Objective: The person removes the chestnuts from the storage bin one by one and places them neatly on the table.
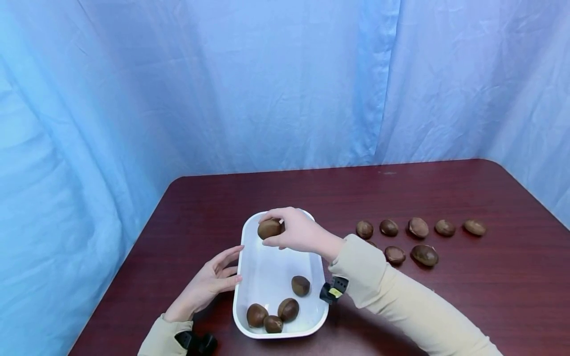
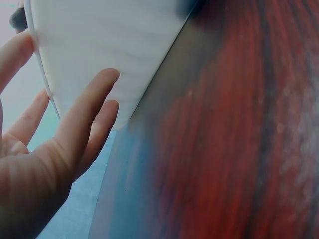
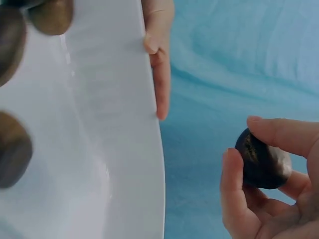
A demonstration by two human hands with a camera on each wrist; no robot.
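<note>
A white rectangular tray (image 1: 276, 267) stands on the table with several smooth brown stones (image 1: 288, 310) near its front end. Above the tray's far end, my right hand (image 1: 296, 230) pinches another brown stone (image 1: 269, 229) between thumb and fingers. That held stone (image 3: 264, 160) looks dark and shiny in the right wrist view, well apart from the rim. My left hand (image 1: 213, 279) touches the tray's left side with extended fingers. In the left wrist view, the left hand's fingers (image 2: 87, 112) lie against the outer wall and rim.
More brown stones (image 1: 418, 227) lie in two rough rows on the right of the dark red table (image 1: 481, 287); the right forearm partly hides the nearer row. Light blue curtains (image 1: 285, 89) hang behind and beside the table.
</note>
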